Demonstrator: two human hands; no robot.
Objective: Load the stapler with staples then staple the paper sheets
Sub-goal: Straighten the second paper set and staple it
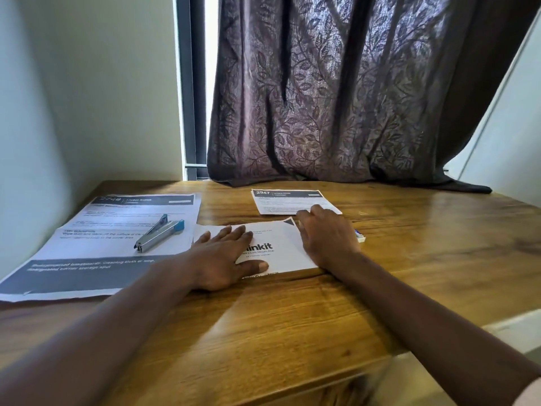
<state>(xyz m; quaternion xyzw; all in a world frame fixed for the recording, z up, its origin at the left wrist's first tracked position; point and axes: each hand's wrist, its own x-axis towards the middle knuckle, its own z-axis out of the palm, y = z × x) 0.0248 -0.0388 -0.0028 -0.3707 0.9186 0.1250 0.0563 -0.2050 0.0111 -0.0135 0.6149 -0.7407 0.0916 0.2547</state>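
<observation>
I read bare table (pixel 292 317) wood from the paper sheets (pixel 278 234) to the near edge. Left hand (pixel 225 253) lies flat on the sheets; right hand (pixel 328 235) rests, fingers relaxed, at their right edge. The silver, blue-tipped stapler (pixel 159 233) lies left, gaping, on a printed page (pixel 102 227).

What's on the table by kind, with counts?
Printed papers: 3, namely the large left sheet, the small back sheet and the centre sheet, which may be a stack
Stapler: 1
Small box, partly hidden: 1
Total: 5
</observation>
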